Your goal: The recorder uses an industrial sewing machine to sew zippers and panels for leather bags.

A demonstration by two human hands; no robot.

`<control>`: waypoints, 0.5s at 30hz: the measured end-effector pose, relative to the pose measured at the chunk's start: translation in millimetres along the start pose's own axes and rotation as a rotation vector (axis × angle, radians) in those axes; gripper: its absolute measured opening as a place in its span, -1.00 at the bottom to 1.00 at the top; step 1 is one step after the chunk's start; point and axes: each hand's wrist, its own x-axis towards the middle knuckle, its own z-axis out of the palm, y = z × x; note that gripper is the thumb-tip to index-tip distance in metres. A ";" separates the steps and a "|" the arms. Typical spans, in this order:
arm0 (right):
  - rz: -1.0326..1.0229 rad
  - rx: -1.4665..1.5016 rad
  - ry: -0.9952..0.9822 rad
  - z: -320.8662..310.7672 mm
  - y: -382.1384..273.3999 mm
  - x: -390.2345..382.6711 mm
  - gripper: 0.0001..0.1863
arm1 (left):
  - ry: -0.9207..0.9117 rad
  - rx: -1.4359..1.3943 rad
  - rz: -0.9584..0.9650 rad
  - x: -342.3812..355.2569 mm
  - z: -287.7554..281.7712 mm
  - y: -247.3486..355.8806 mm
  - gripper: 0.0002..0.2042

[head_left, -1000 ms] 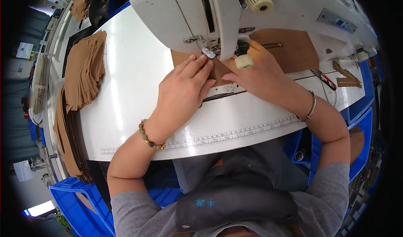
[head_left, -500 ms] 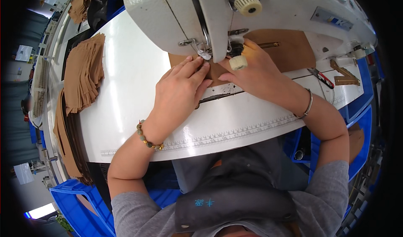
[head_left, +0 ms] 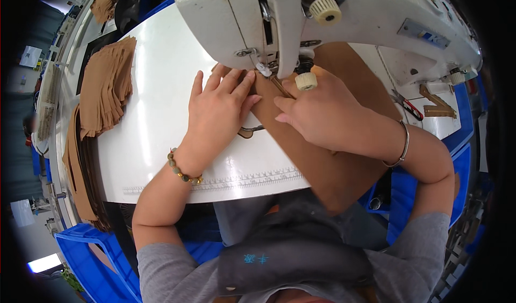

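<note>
A brown fabric panel (head_left: 333, 177) lies turned at an angle under the sewing machine (head_left: 244, 23), its near corner hanging past the table's front edge. A zipper (head_left: 281, 88) runs through it close to the needle area. My left hand (head_left: 217, 107) lies with fingers spread, its fingertips at the panel's left edge beside the presser foot. On the panel, my right hand (head_left: 322, 107) is curled, thumb and forefinger at the fabric beside the zipper. The machine's cream knob (head_left: 306, 81) hides part of its other fingers.
Brown fabric pieces (head_left: 107, 88) are piled on the left of the white table (head_left: 161, 125). Red-and-black thread snips (head_left: 407, 105) and zipper strips (head_left: 438, 104) lie on the right. Blue bins (head_left: 97, 254) stand below the table on both sides.
The brown panel has swung round, its near corner now toward me over the table edge. My left fingers have spread and shifted left; my right hand has moved slightly down with the panel.
</note>
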 end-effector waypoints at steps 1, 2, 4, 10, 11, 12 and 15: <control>0.002 0.018 -0.015 -2.5 0.9 -1.1 -0.69 | 0.007 0.016 0.009 -0.2 1.3 -1.1 -0.59; -0.013 0.027 -0.005 -3.9 2.5 -2.3 -0.70 | 0.013 0.031 0.018 -0.9 1.8 -1.9 -0.55; 0.022 0.053 0.046 -4.4 8.9 -4.1 -0.69 | -0.034 -0.006 0.011 -5.6 -0.6 -2.8 -0.55; 0.031 0.117 0.136 8.2 -2.1 -12.5 -0.53 | -0.070 -0.194 0.061 -21.0 -11.6 1.1 -0.53; 0.047 0.096 0.104 9.1 -5.0 -13.5 -0.49 | -0.079 -0.248 0.069 -21.7 -11.4 2.3 -0.52; 0.033 0.089 0.118 9.4 -7.1 -14.1 -0.49 | -0.073 -0.247 0.067 -22.4 -10.5 3.6 -0.52; 0.053 0.071 0.053 8.6 -7.7 -13.7 -0.39 | -0.102 -0.344 0.021 -24.1 -6.9 7.3 -0.53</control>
